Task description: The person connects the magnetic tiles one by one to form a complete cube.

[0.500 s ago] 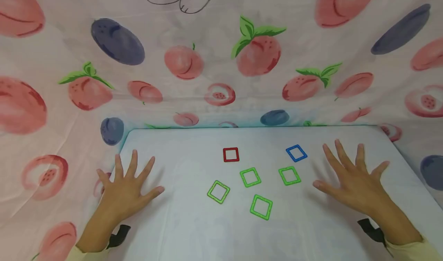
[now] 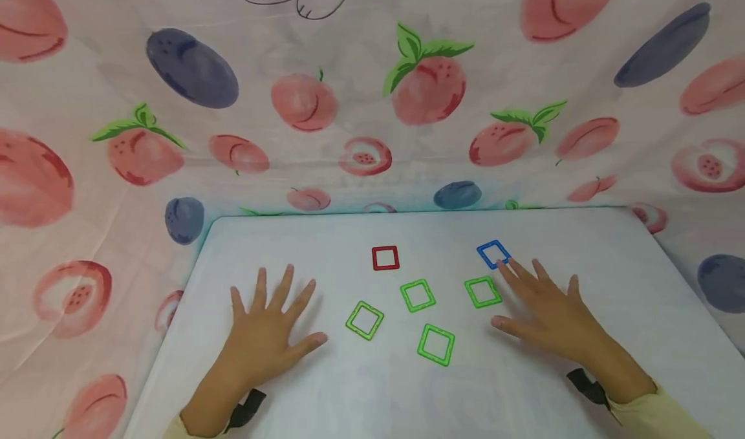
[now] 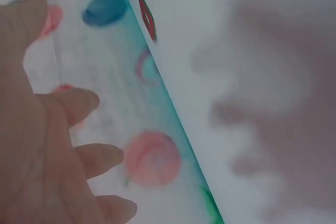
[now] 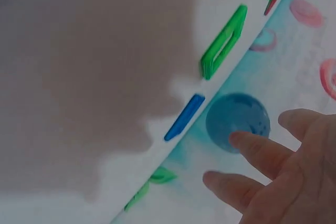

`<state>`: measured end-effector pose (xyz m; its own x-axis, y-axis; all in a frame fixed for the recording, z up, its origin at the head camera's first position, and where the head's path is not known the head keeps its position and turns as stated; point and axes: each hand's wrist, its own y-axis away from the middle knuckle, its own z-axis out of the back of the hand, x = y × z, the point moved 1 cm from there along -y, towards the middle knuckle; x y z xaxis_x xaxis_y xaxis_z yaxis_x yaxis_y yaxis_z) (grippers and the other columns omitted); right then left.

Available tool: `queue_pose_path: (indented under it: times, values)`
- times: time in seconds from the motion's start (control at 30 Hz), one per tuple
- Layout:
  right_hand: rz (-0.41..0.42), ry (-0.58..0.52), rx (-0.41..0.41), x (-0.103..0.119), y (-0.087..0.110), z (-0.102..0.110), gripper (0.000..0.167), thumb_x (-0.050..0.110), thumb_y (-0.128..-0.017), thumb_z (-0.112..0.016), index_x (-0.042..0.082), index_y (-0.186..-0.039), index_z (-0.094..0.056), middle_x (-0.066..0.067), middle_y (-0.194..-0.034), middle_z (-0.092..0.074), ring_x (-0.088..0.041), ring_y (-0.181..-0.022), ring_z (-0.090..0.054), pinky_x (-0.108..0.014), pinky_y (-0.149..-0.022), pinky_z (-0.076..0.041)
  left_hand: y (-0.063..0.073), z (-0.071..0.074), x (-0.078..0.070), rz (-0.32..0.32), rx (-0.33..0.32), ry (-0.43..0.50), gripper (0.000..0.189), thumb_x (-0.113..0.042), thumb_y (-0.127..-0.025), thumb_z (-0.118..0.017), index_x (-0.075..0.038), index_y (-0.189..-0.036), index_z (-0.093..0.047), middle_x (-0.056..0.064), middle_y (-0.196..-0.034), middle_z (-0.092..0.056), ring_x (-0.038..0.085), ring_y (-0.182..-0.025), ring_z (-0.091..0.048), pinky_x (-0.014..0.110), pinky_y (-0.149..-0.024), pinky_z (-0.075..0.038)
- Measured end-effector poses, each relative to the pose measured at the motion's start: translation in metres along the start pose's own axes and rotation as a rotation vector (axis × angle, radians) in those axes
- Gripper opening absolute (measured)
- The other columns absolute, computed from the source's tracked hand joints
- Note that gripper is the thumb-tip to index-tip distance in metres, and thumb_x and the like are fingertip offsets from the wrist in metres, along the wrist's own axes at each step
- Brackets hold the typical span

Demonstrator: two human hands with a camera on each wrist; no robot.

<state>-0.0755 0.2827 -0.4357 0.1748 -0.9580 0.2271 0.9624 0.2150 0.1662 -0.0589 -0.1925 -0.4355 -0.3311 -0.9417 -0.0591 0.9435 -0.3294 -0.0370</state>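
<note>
My left hand [image 2: 264, 332], fingers spread, hovers over the left part of the white table, holding nothing. Nearest to it lies a green square frame [image 2: 365, 321]. My right hand [image 2: 550, 316] is also spread, its index fingertip overlapping the near corner of a blue square frame [image 2: 485, 247] in the head view. Just left of that hand lies another green square frame [image 2: 482, 292]. In the right wrist view the blue frame [image 4: 184, 117] and a green frame [image 4: 224, 42] appear beyond the fingers. Both palms face down.
A red square frame [image 2: 385, 258] lies at the back middle of the white table [image 2: 326, 400]. Two more green frames, one central [image 2: 418, 295] and one nearer the front [image 2: 436, 345], lie flat. A peach-print cloth [image 2: 343, 51] hangs behind the table.
Both hands have moved inward, the left to the right and the right to the left, bringing the right fingertips up to the blue frame. The square frames keep their places on the table.
</note>
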Motion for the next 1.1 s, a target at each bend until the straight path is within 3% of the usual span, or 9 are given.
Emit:
queue_pose_path:
  times: [0.2,0.33,0.43,0.6,0.8,0.93,1.1]
  values:
    - [0.08,0.008,-0.009,0.009,-0.011,-0.009,0.096,0.081,-0.087,-0.055,0.031,-0.163,-0.023,-0.012,-0.163,-0.039,-0.047,-0.149,-0.033,-0.08,-0.11,-0.02,-0.012,-0.005,-0.058,-0.133,-0.033,0.025,0.075,-0.07,-0.098,-0.049,-0.023,-0.156,-0.042,0.008,-0.161,-0.044,0.038,-0.148,-0.039,0.065,-0.114,-0.034]
    - [0.174,0.041,-0.094,0.011,-0.022,-0.011,0.081,0.069,-0.092,-0.06,0.024,-0.157,-0.041,-0.013,-0.155,-0.05,-0.044,-0.14,-0.048,-0.07,-0.104,-0.041,-0.024,-0.009,-0.093,-0.222,-0.035,0.106,0.062,-0.059,-0.101,-0.054,-0.02,-0.149,-0.053,0.004,-0.136,-0.064,0.024,-0.122,-0.062,0.042,-0.095,-0.054]
    - [0.235,0.066,-0.144,0.012,-0.029,-0.013,0.067,0.051,-0.093,-0.072,0.018,-0.148,-0.054,-0.015,-0.147,-0.058,-0.04,-0.131,-0.058,-0.062,-0.095,-0.051,-0.032,-0.017,-0.116,-0.252,0.007,0.177,0.053,-0.053,-0.101,-0.058,-0.021,-0.142,-0.062,0.0,-0.112,-0.07,0.015,-0.098,-0.066,0.031,-0.071,-0.055]
    - [0.237,0.127,-0.108,0.012,-0.041,-0.017,0.056,0.035,-0.088,-0.081,0.011,-0.136,-0.065,-0.014,-0.135,-0.066,-0.038,-0.121,-0.063,-0.055,-0.091,-0.055,-0.041,-0.03,-0.15,-0.248,0.13,0.26,0.05,-0.049,-0.098,-0.065,-0.018,-0.138,-0.065,0.001,-0.1,-0.072,0.011,-0.081,-0.065,0.025,-0.057,-0.048]
    - [0.206,0.139,-0.068,0.014,-0.049,-0.017,0.052,0.035,-0.082,-0.086,0.007,-0.123,-0.071,-0.013,-0.123,-0.068,-0.035,-0.113,-0.065,-0.051,-0.088,-0.057,-0.045,-0.042,-0.174,-0.208,0.223,0.288,0.057,-0.048,-0.095,-0.069,-0.015,-0.142,-0.062,0.006,-0.1,-0.068,0.012,-0.073,-0.057,0.024,-0.053,-0.042]
    - [0.17,0.102,-0.079,0.019,-0.05,-0.015,0.053,0.038,-0.079,-0.088,0.005,-0.117,-0.072,-0.013,-0.117,-0.069,-0.033,-0.108,-0.066,-0.05,-0.086,-0.057,-0.05,-0.043,-0.179,-0.175,0.267,0.28,0.062,-0.052,-0.095,-0.068,-0.021,-0.147,-0.056,0.006,-0.096,-0.064,0.014,-0.072,-0.05,0.025,-0.053,-0.038]
    - [0.08,0.059,-0.043,0.025,-0.052,-0.014,0.058,0.044,-0.075,-0.09,0.004,-0.111,-0.071,-0.012,-0.11,-0.068,-0.032,-0.104,-0.065,-0.05,-0.087,-0.056,-0.059,-0.042,-0.182,-0.141,0.329,0.312,0.068,-0.06,-0.094,-0.065,-0.03,-0.152,-0.049,0.009,-0.102,-0.065,0.019,-0.077,-0.054,0.03,-0.057,-0.04]
